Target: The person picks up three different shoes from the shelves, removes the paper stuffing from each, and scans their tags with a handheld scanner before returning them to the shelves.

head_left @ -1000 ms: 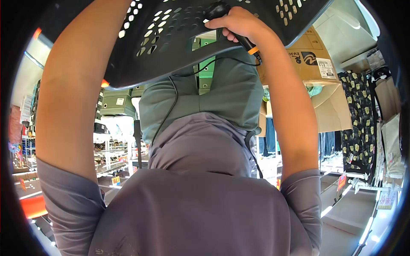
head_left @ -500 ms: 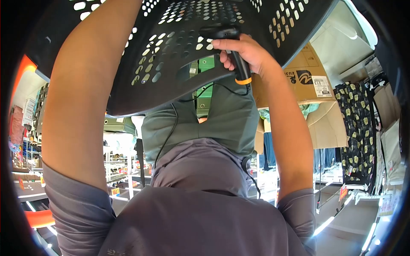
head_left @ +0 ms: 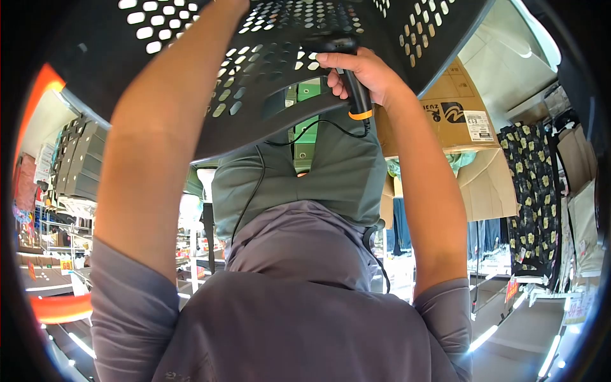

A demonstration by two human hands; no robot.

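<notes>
A black perforated plastic basket (head_left: pixel 273 57) fills the top of the view, above my green trousers. My right hand (head_left: pixel 372 73) is shut on a black handheld scanner (head_left: pixel 352 86) with an orange ring. The scanner's head rests against the basket's surface. Its thin black cable (head_left: pixel 254 184) hangs down across my trousers. My left forearm (head_left: pixel 172 127) reaches up along the basket's left side. The left hand itself lies beyond the top edge of the frame.
A brown cardboard box (head_left: pixel 458 114) with a printed label sits to the right. Black flowered garments (head_left: pixel 534 184) hang beside it. Stacked grey-green boxes (head_left: pixel 79 165) and shop shelves stand to the left. An orange curved edge (head_left: pixel 60 309) shows low on the left.
My left arm has swung to the right and the basket has shifted up and left, uncovering the stacked boxes. The right hand keeps the scanner on the basket, almost where it was.
</notes>
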